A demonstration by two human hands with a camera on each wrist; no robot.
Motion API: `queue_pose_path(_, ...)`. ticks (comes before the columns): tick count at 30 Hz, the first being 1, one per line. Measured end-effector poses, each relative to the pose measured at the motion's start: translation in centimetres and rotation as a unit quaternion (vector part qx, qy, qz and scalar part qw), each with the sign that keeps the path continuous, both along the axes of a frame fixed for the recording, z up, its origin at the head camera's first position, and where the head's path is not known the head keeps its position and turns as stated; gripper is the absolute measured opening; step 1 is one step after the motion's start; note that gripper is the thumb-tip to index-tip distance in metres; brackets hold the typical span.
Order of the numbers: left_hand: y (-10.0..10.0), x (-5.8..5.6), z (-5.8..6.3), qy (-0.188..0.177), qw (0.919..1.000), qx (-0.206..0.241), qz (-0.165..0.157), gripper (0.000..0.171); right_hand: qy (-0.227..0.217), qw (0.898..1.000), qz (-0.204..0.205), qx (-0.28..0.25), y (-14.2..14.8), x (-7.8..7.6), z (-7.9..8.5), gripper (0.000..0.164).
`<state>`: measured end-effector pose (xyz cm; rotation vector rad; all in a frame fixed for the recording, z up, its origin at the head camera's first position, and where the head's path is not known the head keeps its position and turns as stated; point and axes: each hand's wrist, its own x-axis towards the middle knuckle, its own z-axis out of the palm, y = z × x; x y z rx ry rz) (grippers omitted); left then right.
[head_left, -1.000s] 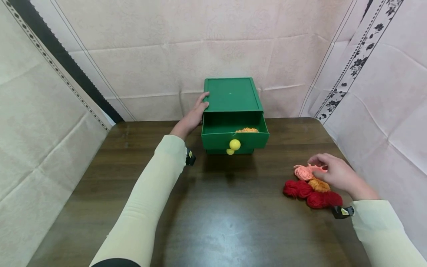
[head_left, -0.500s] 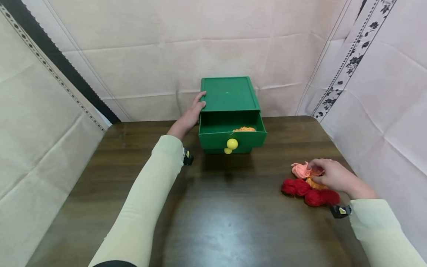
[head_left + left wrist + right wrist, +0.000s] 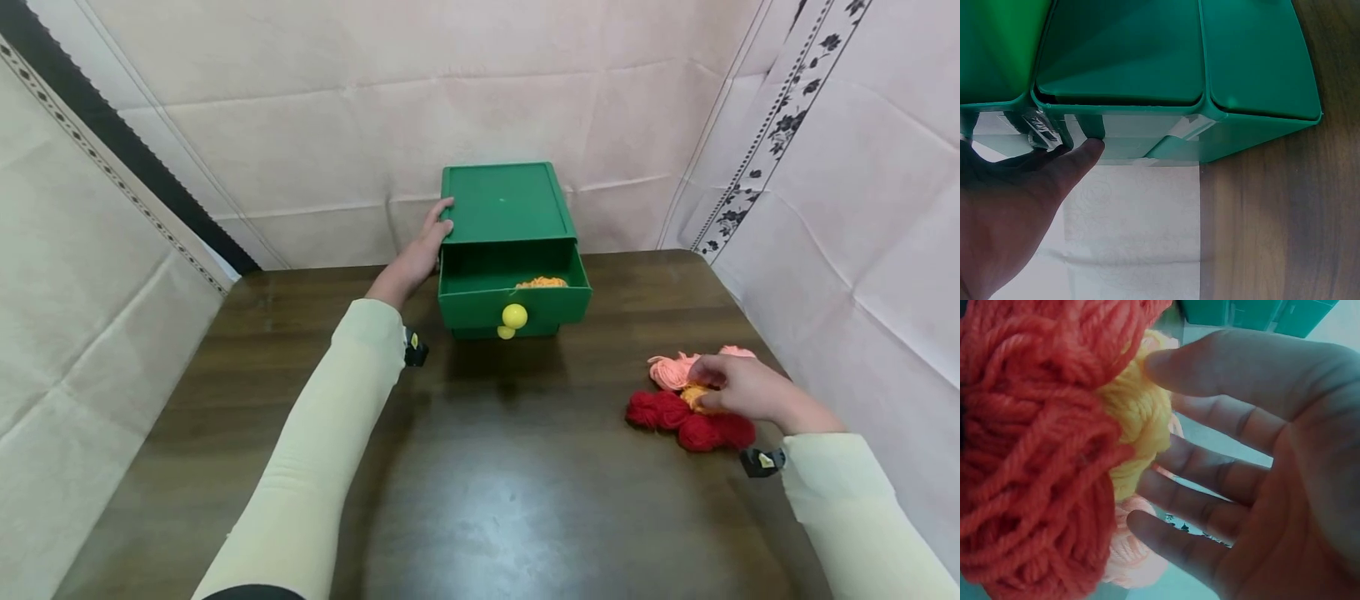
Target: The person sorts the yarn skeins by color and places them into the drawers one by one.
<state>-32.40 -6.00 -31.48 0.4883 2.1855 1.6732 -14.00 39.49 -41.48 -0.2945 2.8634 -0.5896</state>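
Observation:
A green drawer unit (image 3: 504, 200) stands at the back of the table with its upper drawer (image 3: 551, 304) pulled out; orange yarn (image 3: 542, 282) shows inside. My left hand (image 3: 414, 254) rests along the unit's left side, its thumb (image 3: 1079, 159) straight against the wall in the left wrist view. On the right, my right hand (image 3: 750, 389) pinches a yellow-orange yarn skein (image 3: 1137, 412) between thumb and fingers. Two red skeins (image 3: 716, 432) lie in front of it, and pink yarn (image 3: 670, 372) lies behind it. The hand hides part of the yellow-orange skein.
Two yellow knobs (image 3: 514, 316) stick out at the front of the drawers. The dark wooden table (image 3: 450, 500) ends at a pale cloth backdrop (image 3: 360, 125), with a patterned cloth (image 3: 885, 250) on the right side. A black wrist camera (image 3: 761, 462) sits below the right hand.
My right hand has shifted from over the pink yarn onto the yellow-orange skein, uncovering more pink. The left hand stays on the drawer unit while the whole view drifts slightly.

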Motion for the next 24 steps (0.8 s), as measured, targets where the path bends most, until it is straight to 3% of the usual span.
queue_pose_path(10,-0.13,0.0,0.13,0.005,1.0,-0.002,-0.002,0.053,-0.024,0.999,0.0,0.021,-0.01,-0.06,-0.36,0.04)
queue_pose_path(18,-0.09,0.02,0.32,0.004,1.0,-0.004,-0.002,0.053,-0.071,0.997,-0.014,0.019,-0.47,-0.23,-0.47,0.045)
queue_pose_path(24,-0.17,0.1,0.1,0.011,0.9999,-0.012,-0.003,0.053,-0.065,0.997,-0.013,0.028,-0.75,-0.07,-0.37,0.044)
